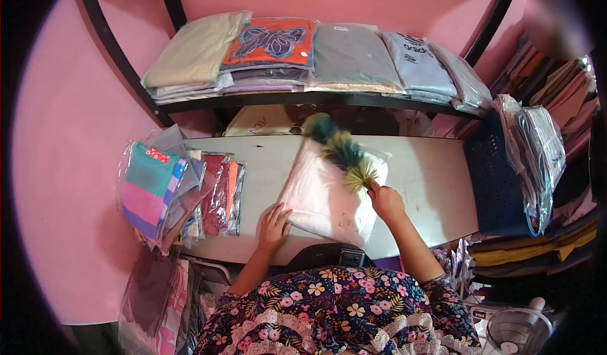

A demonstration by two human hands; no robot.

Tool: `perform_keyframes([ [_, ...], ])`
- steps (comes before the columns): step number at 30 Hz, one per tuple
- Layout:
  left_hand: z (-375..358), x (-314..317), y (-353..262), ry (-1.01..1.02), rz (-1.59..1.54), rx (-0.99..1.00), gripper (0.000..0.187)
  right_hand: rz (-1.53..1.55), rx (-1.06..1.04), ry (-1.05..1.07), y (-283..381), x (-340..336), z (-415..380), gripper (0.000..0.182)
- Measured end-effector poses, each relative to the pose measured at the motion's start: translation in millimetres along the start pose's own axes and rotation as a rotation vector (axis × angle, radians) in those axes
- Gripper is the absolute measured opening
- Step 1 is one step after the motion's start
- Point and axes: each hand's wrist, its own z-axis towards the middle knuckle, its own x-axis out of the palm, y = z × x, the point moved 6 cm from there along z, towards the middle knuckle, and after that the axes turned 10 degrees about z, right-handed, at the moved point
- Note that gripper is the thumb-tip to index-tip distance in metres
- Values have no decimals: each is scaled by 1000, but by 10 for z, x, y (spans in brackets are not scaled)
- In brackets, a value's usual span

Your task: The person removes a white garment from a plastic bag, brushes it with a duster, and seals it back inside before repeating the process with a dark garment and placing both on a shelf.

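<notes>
A white garment in a clear plastic bag (322, 197) lies tilted on the pale table (436, 184). My right hand (386, 202) is closed around the handle end of a green and yellow feather duster (344, 149), which stretches up and to the left above the bag; its far end is blurred. At the bag's lower left edge, my left hand (274, 227) rests flat with its fingers spread, the fingertips touching the plastic.
Bagged clothes (152, 187) are stacked at the table's left end. A blue basket (496, 184) with bagged items stands at the right. Behind, a dark shelf (316, 100) holds several folded bagged garments. More clothes hang at the far right.
</notes>
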Motion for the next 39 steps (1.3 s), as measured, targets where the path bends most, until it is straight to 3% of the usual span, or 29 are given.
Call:
perform_keyframes([
  [5,9,-2,14,11,18,-20,37,116,-66,106,210,64,-76,37],
  [12,33,-24,-31,25,53,6,39,70,208,-51,-218,224,15,42],
  [14,23,-27,-19,14,69,9,37,162,85,24,-81,296,-171,41],
  [17,21,-30,-27,26,62,12,38,191,83,53,-270,268,-462,39],
  [21,20,-5,-16,43,67,4,38,186,536,-211,-1045,247,-820,36],
  [24,12,22,0,59,93,16,39,313,448,-358,-1025,146,-1064,35],
  [25,21,17,-5,55,90,17,39,306,265,-375,-993,245,-1152,37],
  [27,-2,32,-21,60,82,26,39,355,64,-214,-743,417,-1376,42],
  [29,8,35,-7,57,106,32,40,222,79,143,-378,378,-1574,45],
  [31,4,33,-27,53,144,55,41,202,121,181,-453,538,-1725,45],
  [34,-19,41,-28,52,153,71,43,362,381,-279,-869,592,-1832,43],
  [38,-30,110,25,51,117,83,49,476,503,-353,-859,573,-1856,42],
  [39,-44,131,32,52,120,86,49,429,390,-243,-736,595,-1868,42],
])
